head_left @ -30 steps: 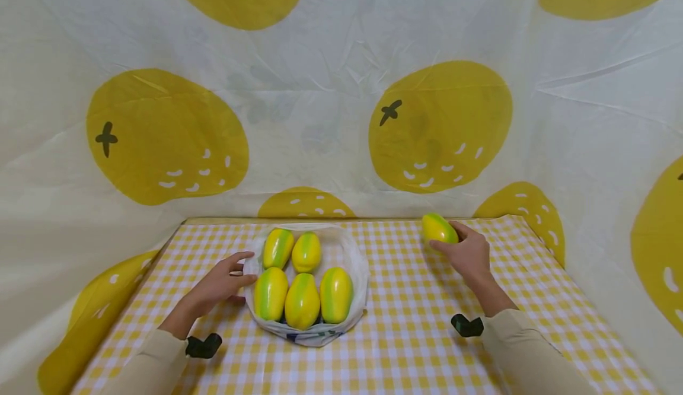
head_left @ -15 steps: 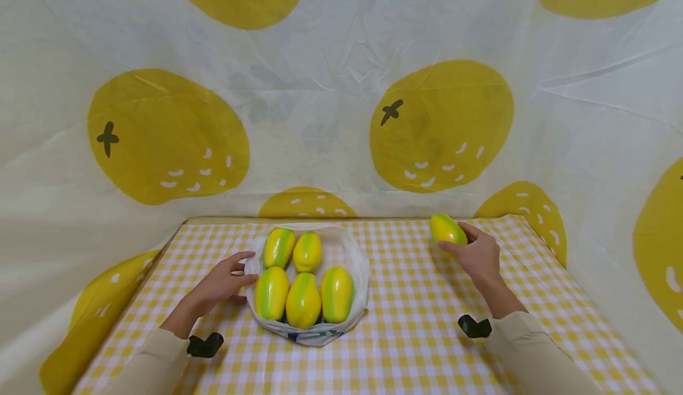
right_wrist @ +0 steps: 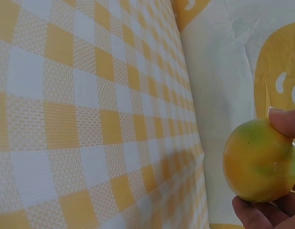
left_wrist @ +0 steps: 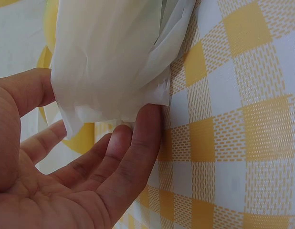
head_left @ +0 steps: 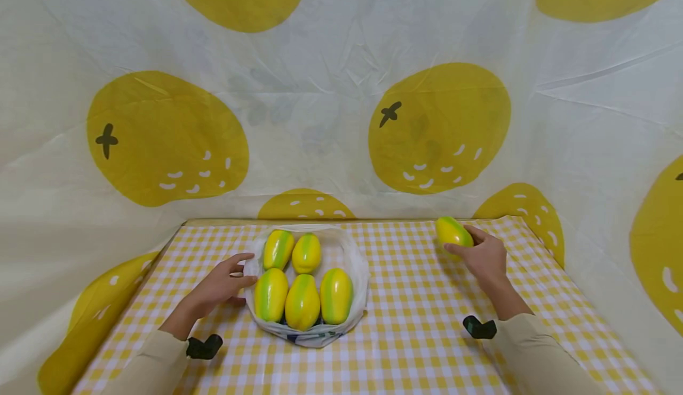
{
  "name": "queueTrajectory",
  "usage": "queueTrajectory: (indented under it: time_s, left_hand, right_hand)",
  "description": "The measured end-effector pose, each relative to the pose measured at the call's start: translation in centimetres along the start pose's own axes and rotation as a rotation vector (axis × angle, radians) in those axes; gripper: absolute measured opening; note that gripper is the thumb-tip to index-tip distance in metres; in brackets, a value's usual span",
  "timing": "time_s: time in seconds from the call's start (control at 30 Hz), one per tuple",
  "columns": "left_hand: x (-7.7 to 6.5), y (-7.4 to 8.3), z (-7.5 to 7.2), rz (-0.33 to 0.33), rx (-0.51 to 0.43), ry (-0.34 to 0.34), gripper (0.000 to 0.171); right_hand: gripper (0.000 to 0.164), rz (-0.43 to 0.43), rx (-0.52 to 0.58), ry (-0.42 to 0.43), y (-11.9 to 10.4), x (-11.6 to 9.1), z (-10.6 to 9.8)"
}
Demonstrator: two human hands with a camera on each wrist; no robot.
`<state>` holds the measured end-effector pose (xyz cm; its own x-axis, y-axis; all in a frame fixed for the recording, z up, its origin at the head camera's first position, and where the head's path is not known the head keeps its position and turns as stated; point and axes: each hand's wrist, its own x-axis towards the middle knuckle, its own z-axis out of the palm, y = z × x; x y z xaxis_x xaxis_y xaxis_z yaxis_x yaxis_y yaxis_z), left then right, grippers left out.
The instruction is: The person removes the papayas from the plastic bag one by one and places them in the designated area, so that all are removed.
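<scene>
In the head view, my right hand (head_left: pixel 485 257) holds a glossy yellow oval fruit with green stripes (head_left: pixel 453 232), papaya-like, between thumb and fingers. It hangs above the table's far right part; its rounded end (right_wrist: pixel 257 160) shows in the right wrist view, apart from the cloth. Several similar yellow-green fruits (head_left: pixel 302 303) lie in a white plastic bag (head_left: pixel 358 270) with its mouth spread wide, left of centre. My left hand (head_left: pixel 221 285) rests at the bag's left side. In the left wrist view its loosely bent fingers touch the bag's outer wall (left_wrist: pixel 107 62).
A yellow-and-white checked cloth (head_left: pixel 405 324) covers the table. Right behind the table's far edge hangs a pale curtain (head_left: pixel 309 128) printed with large yellow fruits. Dark wrist mounts (head_left: pixel 204 346) sit at both cuffs.
My right hand has drifted a little to the right with the striped fruit in its grip. My left hand and the bag of fruits have stayed in place.
</scene>
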<state>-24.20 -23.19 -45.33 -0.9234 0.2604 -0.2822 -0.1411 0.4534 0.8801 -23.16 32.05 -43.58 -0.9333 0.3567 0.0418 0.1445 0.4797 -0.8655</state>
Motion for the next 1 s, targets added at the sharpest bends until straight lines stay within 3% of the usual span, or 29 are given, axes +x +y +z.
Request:
queueTrajectory:
  time_s: [1.0]
  left_hand:
    - [0.0,-0.1,-0.1,0.006,0.004,-0.002,0.076]
  right_hand:
    - [0.082,0.093,0.009,0.022,1.9,0.5,-2.7]
